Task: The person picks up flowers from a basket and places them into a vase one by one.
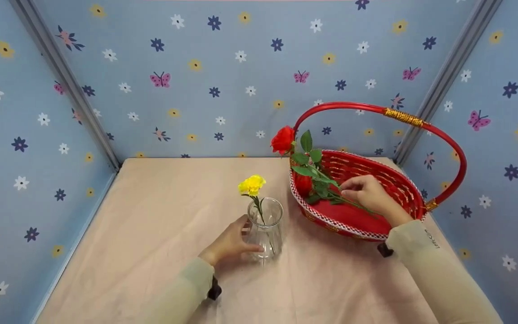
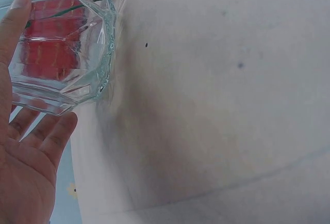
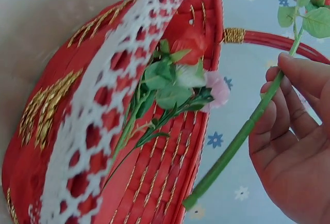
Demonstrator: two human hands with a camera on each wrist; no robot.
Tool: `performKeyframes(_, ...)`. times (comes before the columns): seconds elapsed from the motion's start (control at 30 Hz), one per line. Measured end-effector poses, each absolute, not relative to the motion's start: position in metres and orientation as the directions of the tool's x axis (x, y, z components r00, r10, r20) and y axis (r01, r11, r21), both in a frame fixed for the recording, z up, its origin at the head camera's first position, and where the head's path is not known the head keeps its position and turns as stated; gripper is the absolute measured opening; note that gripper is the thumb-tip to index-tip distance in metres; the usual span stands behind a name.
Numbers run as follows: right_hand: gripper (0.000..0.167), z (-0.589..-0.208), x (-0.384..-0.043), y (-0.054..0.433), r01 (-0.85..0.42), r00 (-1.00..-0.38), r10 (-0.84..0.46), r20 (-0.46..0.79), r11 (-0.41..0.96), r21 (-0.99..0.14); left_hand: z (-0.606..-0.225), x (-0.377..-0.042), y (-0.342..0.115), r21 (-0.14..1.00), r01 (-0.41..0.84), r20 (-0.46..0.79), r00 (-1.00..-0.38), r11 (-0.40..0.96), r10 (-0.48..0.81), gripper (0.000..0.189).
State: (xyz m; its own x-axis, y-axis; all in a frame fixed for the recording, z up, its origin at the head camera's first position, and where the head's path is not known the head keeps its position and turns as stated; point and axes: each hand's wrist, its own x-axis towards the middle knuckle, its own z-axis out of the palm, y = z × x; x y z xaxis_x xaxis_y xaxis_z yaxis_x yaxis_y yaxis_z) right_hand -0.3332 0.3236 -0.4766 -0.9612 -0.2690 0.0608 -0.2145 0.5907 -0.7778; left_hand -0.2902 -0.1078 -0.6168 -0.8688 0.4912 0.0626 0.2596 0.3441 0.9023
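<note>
My left hand (image 1: 229, 243) holds a clear glass vase (image 1: 271, 234) from its left side, thumb in front and fingers behind. One yellow carnation (image 1: 252, 185) stands in the vase, its stem leaning inside the glass. In the left wrist view the thumb lies along the faceted vase (image 2: 56, 87). Over the red basket (image 1: 358, 233), my right hand (image 1: 369, 195) pinches the green stem of a red rose (image 1: 283, 140). The right wrist view shows the cut end of the rose stem (image 3: 227, 152) pointing down past the fingers. The rose's bloom is above the basket's left rim.
Inside the basket lie another red rose (image 3: 188, 48) and a pink flower (image 3: 219, 90) with green leaves. The basket's tall red handle (image 1: 457, 157) arches over it. A pale cloth (image 1: 173, 202) covers the table, and patterned blue panels (image 1: 241, 99) enclose the back and sides.
</note>
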Motion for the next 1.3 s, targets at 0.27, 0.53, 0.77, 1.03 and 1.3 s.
performKeyframes(0.27,0.021,-0.467,-0.331,0.309,-0.191,-0.961,-0.273,0.043,0.542,-0.818,-0.615,-0.29,-0.108,0.886,0.274,0.062,-0.869,0.373,0.49,0.093)
performKeyframes(0.53,0.022,-0.461,-0.325,0.291,-0.14,-0.959,-0.282,-0.003,0.486,-0.863,-0.616,-0.29,-0.108,0.881,0.267,0.051,-0.874,0.391,0.482,0.097)
performKeyframes(0.77,0.022,-0.463,-0.321,0.281,-0.064,-0.959,-0.276,-0.059,0.416,-0.907,-0.616,-0.29,-0.107,0.877,0.278,0.062,-0.874,0.392,0.482,0.099)
performKeyframes(1.03,0.012,-0.461,-0.316,0.27,0.026,-0.963,-0.251,-0.101,0.285,-0.958,-0.616,-0.289,-0.108,0.885,0.26,0.046,-0.874,0.385,0.484,0.102)
performKeyframes(1.3,0.011,-0.455,-0.314,0.252,0.057,-0.973,-0.213,-0.094,0.174,-0.983,-0.617,-0.29,-0.108,0.892,0.264,0.054,-0.868,0.367,0.494,0.102)
